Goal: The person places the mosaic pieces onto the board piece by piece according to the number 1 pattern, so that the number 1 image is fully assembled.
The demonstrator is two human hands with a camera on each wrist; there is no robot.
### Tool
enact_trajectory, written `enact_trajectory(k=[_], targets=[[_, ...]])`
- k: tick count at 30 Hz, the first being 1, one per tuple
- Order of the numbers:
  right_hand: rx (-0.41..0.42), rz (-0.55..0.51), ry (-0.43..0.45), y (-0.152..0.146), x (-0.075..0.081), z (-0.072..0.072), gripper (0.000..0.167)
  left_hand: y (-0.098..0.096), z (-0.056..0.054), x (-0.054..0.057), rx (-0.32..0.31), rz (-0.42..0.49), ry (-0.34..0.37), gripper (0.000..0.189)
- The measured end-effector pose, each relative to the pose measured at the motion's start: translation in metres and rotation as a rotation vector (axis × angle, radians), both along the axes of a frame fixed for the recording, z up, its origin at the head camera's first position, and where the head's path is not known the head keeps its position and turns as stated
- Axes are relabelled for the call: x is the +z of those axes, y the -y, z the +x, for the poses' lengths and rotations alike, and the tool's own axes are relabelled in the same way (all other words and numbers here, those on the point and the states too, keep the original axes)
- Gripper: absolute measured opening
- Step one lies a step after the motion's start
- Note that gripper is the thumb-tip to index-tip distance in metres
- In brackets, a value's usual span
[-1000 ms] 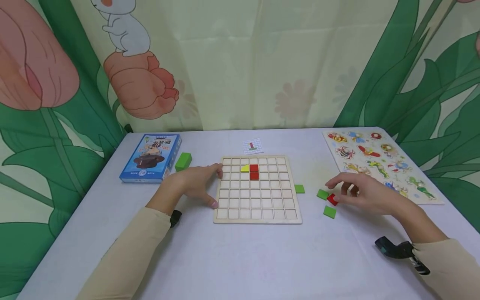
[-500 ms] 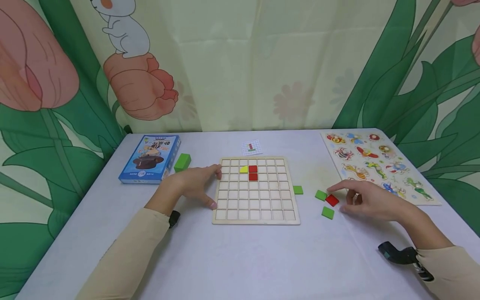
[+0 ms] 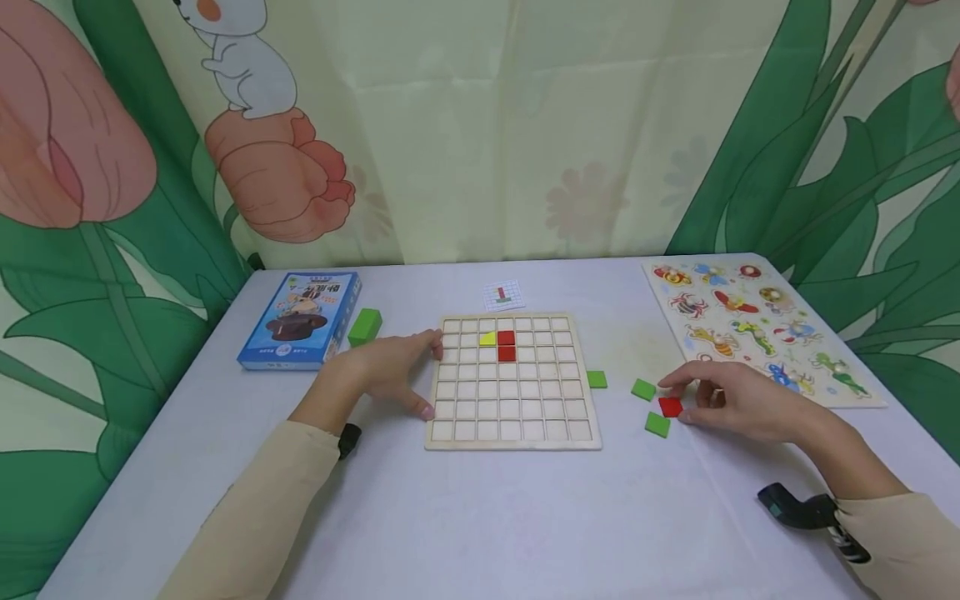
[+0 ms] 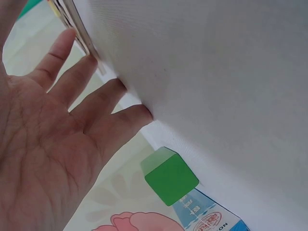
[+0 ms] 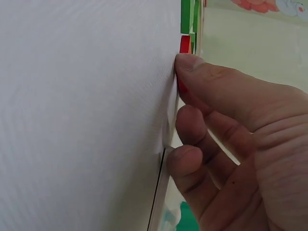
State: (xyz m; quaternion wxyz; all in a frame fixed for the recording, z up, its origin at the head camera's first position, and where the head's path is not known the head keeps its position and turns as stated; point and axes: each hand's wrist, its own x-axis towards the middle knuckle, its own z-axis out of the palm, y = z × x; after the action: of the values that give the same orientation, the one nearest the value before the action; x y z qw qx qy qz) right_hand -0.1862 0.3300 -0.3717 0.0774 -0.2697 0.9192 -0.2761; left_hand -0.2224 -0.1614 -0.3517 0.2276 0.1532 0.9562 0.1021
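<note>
red tile [image 3: 671, 407] is at the right hand [image 3: 738, 402], between thumb and forefinger tips, just beside two green tiles [image 3: 650, 407]; whether it clears the white table [image 3: 465, 517] i cannot tell. the right wrist view shows the thumb partly covering the tile and the other fingers curled in, while only the head view shows the whole gridded board [image 3: 517, 445], well to the left. the right hand pinches the tile; the left hand [image 3: 393, 367] is spread, thumb and fingertips touching the board's left edge, its palm visible only from the left wrist.
</note>
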Motion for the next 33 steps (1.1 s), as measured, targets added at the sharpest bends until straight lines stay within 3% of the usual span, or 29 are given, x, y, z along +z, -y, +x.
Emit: enact_trajectory(k=[6, 19, 26, 33], targets=[[-0.024, 0.015, 0.035, -0.001, -0.001, 0.003, 0.039, 0.000, 0.000, 0.000, -0.002, 0.006, -0.005, 0.094], [-0.020, -0.026, -0.011, 0.001, 0.000, 0.000, 0.039, 0.003, 0.002, -0.002, 0.013, 0.015, -0.006, 0.095], [-0.014, -0.079, 0.029, 0.005, 0.005, -0.002, 0.036, 0.004, 0.002, -0.002, 0.008, 0.017, -0.008, 0.098], [0.038, -0.165, -0.009, 0.009, 0.010, -0.007, 0.034, 0.003, 0.001, -0.003, 0.001, 0.020, -0.015, 0.099]])
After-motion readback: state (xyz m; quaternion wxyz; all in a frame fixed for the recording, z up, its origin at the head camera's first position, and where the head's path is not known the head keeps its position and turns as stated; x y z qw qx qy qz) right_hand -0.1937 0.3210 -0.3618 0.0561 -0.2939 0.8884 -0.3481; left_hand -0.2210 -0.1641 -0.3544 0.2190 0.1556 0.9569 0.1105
